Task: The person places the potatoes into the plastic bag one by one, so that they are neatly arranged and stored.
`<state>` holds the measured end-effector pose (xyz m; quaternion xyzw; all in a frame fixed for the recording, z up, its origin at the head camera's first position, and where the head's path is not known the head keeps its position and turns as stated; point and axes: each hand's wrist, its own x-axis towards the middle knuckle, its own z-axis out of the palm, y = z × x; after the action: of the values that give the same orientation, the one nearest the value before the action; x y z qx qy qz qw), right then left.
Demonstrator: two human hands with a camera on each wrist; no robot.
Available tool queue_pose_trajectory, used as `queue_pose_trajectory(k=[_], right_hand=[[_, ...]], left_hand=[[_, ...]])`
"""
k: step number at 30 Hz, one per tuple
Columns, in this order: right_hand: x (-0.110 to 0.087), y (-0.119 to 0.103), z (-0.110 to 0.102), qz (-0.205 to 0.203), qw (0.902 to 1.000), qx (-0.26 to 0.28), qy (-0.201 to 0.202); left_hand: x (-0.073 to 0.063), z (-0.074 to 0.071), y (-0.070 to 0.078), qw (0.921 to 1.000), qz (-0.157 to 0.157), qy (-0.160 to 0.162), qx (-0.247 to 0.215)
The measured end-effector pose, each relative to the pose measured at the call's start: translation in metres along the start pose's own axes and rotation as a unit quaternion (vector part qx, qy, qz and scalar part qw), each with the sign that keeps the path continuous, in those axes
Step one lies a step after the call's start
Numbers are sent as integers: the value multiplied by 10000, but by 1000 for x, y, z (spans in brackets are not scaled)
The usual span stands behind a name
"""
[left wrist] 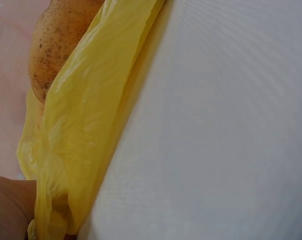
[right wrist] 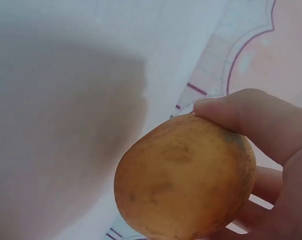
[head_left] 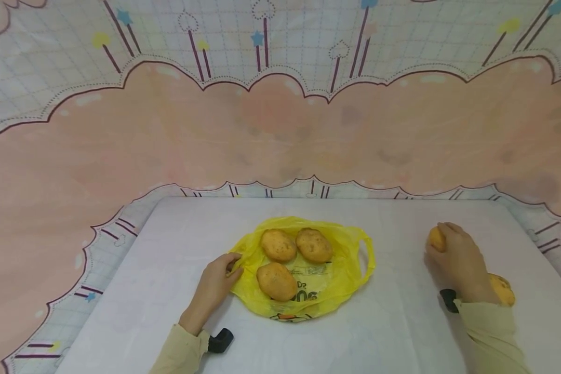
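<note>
A yellow plastic bag (head_left: 336,280) lies flat on the white table (head_left: 168,291) with three potatoes on it (head_left: 278,244) (head_left: 314,244) (head_left: 276,281). My left hand (head_left: 217,283) pinches the bag's left edge (left wrist: 75,150); one potato (left wrist: 58,35) shows beside the plastic in the left wrist view. My right hand (head_left: 458,259) at the table's right grips a yellow-brown potato (head_left: 436,239) (right wrist: 186,180), fingers curled over it. Another potato (head_left: 502,288) lies on the table, partly hidden behind my right wrist.
A pink and white patterned cloth (head_left: 280,130) hangs behind the table and drapes round its edges. Bare white tabletop stretches between the bag and my right hand.
</note>
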<state>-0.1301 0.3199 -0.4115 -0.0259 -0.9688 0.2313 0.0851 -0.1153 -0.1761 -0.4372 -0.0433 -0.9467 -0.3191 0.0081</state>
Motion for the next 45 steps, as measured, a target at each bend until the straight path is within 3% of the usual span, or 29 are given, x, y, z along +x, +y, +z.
queue_pose_trajectory(k=[9,21,32,38,45], right_hand=[[0,-20,-3,71,9997,36,-235],[-5,-46,-1,-780,9963,211,296],[-12,-73,-3,-1242,9919,224,119],[-13,-84,-2,-1722,9845,63,318],[-15,-95,2,-2230,9740,-73,395]], left_hand=[[1,1,-1,10000,77,53,-26],[1,1,-4,10000,17,14,6],[0,1,-5,9996,219,163,15],[1,2,-6,10000,9,34,27],[0,-1,-3,10000,41,19,42]])
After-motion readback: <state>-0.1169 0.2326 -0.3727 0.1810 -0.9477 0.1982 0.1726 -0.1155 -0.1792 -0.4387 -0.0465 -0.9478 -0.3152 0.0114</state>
